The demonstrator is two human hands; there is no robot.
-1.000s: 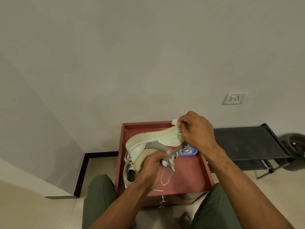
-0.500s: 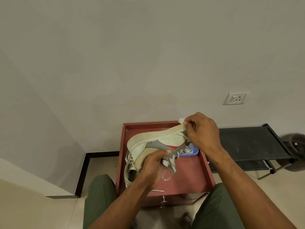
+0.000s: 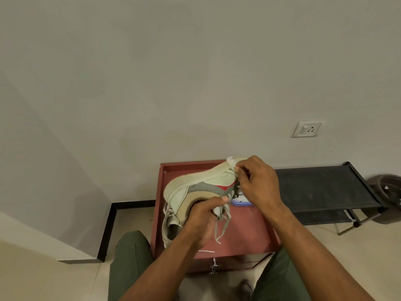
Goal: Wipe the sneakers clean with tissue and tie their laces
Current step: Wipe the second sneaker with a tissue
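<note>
The left hand grips a sneaker by its opening, with the fingers curled round the collar and the thumb on top; the shoe is tipped on its side above the red tray table, so its pale sole edge faces up. The right hand pinches a small white tissue against the toe end of the sneaker, fingers bent tight on it; most of the tissue is hidden behind the fingers, and the toe tip is hidden too. Loose grey laces hang down from the shoe, untied, over the tray. A second sneaker lies on the tray under the first one; only its heel side shows, and the left arm covers the rest. A small blue thing sits on the tray just behind the right wrist; it is too hidden to tell what it is. A thin white strip lies near the front edge of the tray. A black shelf rack stands to the right beside the tray, and a dark round bin is cut off at the picture's edge. A wall socket sits on the wall above. Green trouser legs show at the bottom.
</note>
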